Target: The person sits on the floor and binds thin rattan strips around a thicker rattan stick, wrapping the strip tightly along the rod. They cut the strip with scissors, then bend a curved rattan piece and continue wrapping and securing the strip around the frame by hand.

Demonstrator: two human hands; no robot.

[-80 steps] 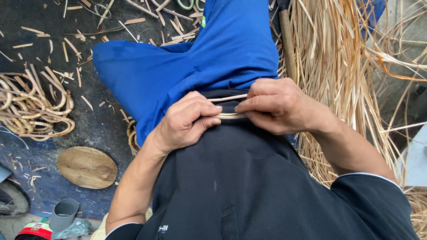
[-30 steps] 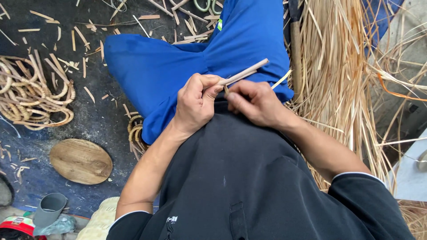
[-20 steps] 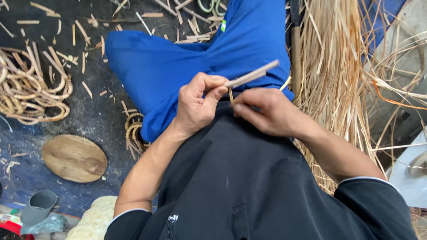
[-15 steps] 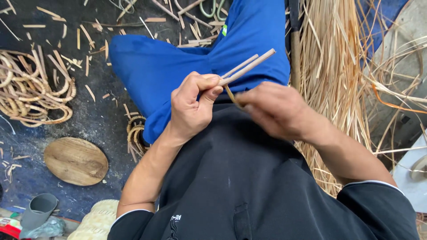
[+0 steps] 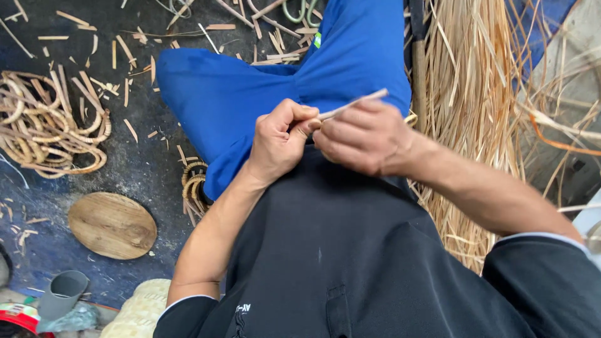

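Observation:
My left hand (image 5: pixel 280 139) and my right hand (image 5: pixel 366 139) meet in front of my chest, above my blue trousers (image 5: pixel 263 87). Both pinch a thin pale cane strip (image 5: pixel 354 104), which pokes out up and to the right between the fingers. My left thumb and forefinger grip its near end; my right hand closes over its middle. Most of the strip is hidden under my right fingers.
A heap of long straw-coloured cane strands (image 5: pixel 466 106) lies to the right. Coiled cane loops (image 5: pixel 47 122) sit at the left, a small coil (image 5: pixel 193 184) by my knee. An oval wooden board (image 5: pixel 113 224) and a grey cup (image 5: pixel 62 293) lie lower left. Cut scraps litter the dark ground.
My hands rose from my waist and tilted the strip up to the right. My right hand has since slid over it, so less of the strip shows now.

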